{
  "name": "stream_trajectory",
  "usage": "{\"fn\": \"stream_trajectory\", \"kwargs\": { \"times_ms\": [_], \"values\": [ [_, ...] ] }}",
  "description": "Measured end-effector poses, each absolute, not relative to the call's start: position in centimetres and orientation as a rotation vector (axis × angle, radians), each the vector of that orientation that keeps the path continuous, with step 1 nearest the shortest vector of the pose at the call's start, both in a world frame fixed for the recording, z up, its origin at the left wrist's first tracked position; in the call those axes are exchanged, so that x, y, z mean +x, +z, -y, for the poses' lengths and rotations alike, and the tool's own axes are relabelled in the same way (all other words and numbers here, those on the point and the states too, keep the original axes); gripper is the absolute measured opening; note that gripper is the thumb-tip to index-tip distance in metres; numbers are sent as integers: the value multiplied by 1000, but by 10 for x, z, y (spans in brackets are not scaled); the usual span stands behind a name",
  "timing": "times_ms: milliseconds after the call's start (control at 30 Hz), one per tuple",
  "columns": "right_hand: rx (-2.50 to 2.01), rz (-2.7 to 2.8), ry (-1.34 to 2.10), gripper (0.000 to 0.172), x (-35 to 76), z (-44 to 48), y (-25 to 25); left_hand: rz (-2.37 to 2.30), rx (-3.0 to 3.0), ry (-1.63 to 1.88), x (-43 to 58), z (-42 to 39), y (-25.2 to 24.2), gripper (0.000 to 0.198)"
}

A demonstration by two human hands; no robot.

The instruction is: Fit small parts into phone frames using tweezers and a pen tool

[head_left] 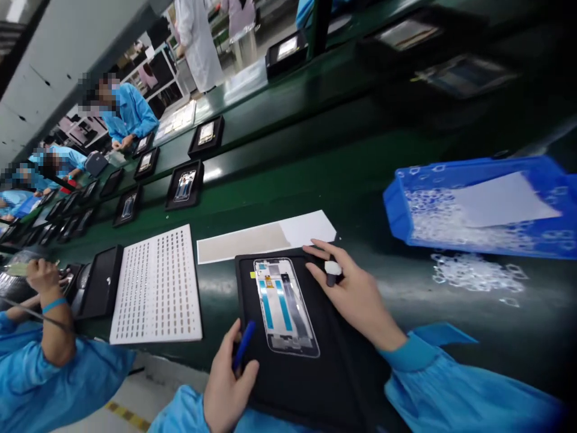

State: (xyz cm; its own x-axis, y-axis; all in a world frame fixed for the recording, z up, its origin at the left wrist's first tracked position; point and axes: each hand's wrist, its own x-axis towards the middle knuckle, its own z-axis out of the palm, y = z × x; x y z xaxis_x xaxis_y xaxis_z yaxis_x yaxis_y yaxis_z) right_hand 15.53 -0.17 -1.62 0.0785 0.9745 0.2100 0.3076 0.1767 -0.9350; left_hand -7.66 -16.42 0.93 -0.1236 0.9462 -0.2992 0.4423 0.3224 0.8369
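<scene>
In front of me a black tray [288,385] holds a phone frame [286,307] with blue and silver strips and a small yellow tab. My left hand [229,376] is at the tray's left edge, closed around a slim blue pen-like stick [244,345]. Over the tray's upper right corner is my right hand [356,294], its fingers apart. A small white-and-black piece [333,272] sits at one of its fingers, seemingly worn on it. Just beyond the tray lies a white strip sheet [265,237], partly beige.
At left lies a white board [157,288] with rows of small pieces, beside a co-worker's hand [44,276]. A blue bin [478,207] stands right, with clear rings [473,273] spilled before it. Black trays [184,185] line the green bench.
</scene>
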Motion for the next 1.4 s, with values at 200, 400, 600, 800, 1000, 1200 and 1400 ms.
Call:
{"fn": "stream_trajectory", "kwargs": {
  "times_ms": [200, 400, 600, 800, 1000, 1200, 1400],
  "values": [
    [-1323, 1673, 506, 32, 152, 6, -10, -1758, 1488, 1106, -109, 129, 44, 34],
    [-1230, 1905, 422, 36, 141, 0, -13, -1771, 1332, 1790, -156, 58, 60, 66],
    [-1149, 2058, 403, 42, 143, 6, -27, -1999, 1173, 1613, -213, -7, 48, 18],
    [-1075, 2120, 276, 51, 145, 6, -29, -2067, 1276, 1466, -230, -25, 20, 18],
    [-1064, 2129, 418, 48, 145, 13, -27, -2152, 1389, 1364, -225, -28, 10, 18],
    [-1142, 2007, 621, 43, 145, 28, -26, -2163, 1329, 1527, -218, -26, 20, 16],
    [-1149, 1744, 853, 37, 129, 18, 14, -1751, 1221, 1687, -154, 1, 55, 38]
  ]
}}
